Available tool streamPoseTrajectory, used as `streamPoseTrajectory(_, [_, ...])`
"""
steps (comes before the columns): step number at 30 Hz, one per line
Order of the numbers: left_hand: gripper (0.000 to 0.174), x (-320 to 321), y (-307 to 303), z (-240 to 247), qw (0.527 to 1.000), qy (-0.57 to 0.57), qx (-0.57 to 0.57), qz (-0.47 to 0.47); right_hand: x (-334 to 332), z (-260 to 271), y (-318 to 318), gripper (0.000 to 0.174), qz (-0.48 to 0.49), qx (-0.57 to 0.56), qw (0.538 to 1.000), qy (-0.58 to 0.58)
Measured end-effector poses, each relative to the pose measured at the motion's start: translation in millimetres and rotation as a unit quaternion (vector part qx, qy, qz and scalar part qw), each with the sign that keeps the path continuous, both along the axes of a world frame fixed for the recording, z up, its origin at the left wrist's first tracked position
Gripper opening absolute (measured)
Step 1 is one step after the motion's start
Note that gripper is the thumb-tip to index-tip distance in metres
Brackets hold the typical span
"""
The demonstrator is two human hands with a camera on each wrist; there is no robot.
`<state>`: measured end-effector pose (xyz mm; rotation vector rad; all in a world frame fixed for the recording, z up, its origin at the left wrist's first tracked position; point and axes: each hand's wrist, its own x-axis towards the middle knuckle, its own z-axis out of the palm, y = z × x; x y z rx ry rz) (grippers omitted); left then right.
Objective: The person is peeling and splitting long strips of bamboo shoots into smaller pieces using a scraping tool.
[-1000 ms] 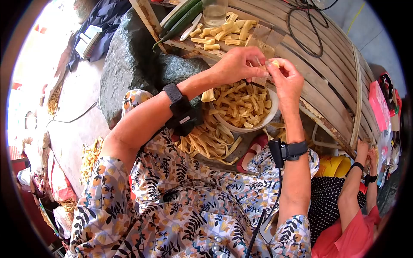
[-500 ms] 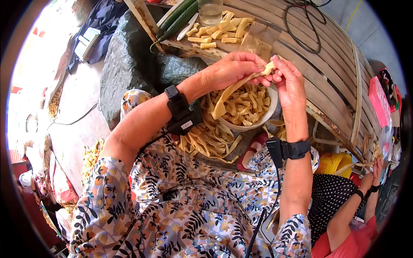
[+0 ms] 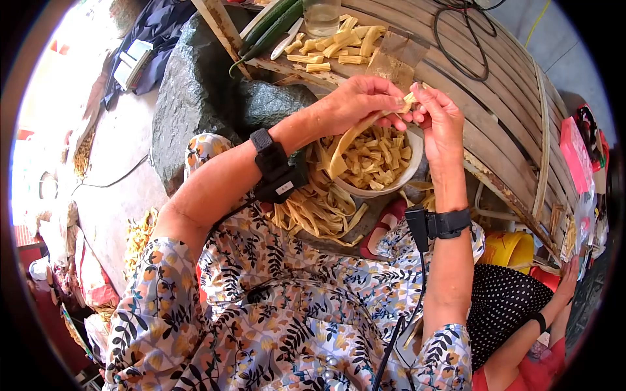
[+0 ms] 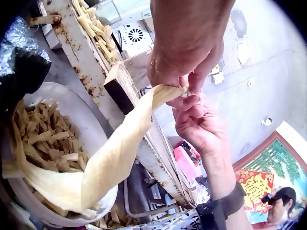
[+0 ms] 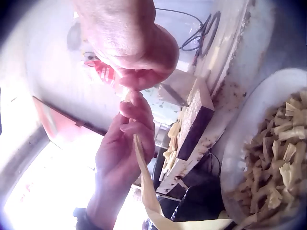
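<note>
My left hand (image 3: pixel 365 101) pinches a long, flat pale-yellow strip (image 4: pixel 117 153) near its upper end. From those fingers the strip hangs in a twisted ribbon over a white tub (image 3: pixel 415 156). My right hand (image 3: pixel 445 120) meets the left at fingertip height and pinches the same end, where a small ribbed yellow bit shows between the hands. Both hands are above the tub's far rim, by the bench edge. Short yellow-brown cut pieces (image 3: pixel 378 163) fill the tub. In the right wrist view the right hand's fingertips are partly hidden behind its own palm.
On the slatted bench (image 3: pixel 495 130) lie short yellow bundles (image 3: pixel 342 42), a wooden block (image 3: pixel 399 55), cucumbers (image 3: pixel 270 29), a glass (image 3: pixel 321 18) and a black cable (image 3: pixel 479 78). Long strips (image 3: pixel 313 215) are heaped below the tub. Another person's arm (image 3: pixel 521 345) is at lower right.
The hands were close together with only a small bit showing; then the strip came into sight, hanging from the left hand. Over the last half second it has barely moved. The other person's hands moved.
</note>
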<state>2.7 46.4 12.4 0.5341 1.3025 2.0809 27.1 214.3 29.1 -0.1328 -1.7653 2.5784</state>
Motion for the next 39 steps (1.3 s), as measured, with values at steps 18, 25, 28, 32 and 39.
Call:
streamPoseTrajectory(18, [0.020, 20.5, 17.9, 3.6, 0.960, 0.178, -0.154, 0.153, -1.5, 1.3, -2.2, 0.010, -0.027, 0.015, 0.999, 0.034])
streamPoseTrajectory(25, [0.023, 22.0, 9.5, 16.9, 0.983, 0.087, -0.131, 0.089, 0.4, -0.7, -1.2, 0.009, 0.003, 0.119, 0.989, 0.088])
streamPoseTrajectory(28, [0.026, 12.8, 1.1, 9.9, 0.967, 0.176, -0.175, 0.054, 0.3, -4.1, -4.2, 0.008, 0.023, 0.127, 0.987, 0.095])
streamPoseTrajectory(32, [0.024, 17.9, 13.1, -10.0, 0.841, 0.421, -0.283, 0.187, 1.6, -5.7, -3.8, 0.009, 0.008, 0.105, 0.993, 0.062])
streamPoseTrajectory(39, [0.026, 16.9, 0.2, 1.7, 0.988, 0.076, -0.132, 0.033, -2.8, -8.7, 8.0, 0.013, 0.005, 0.112, 0.992, 0.061])
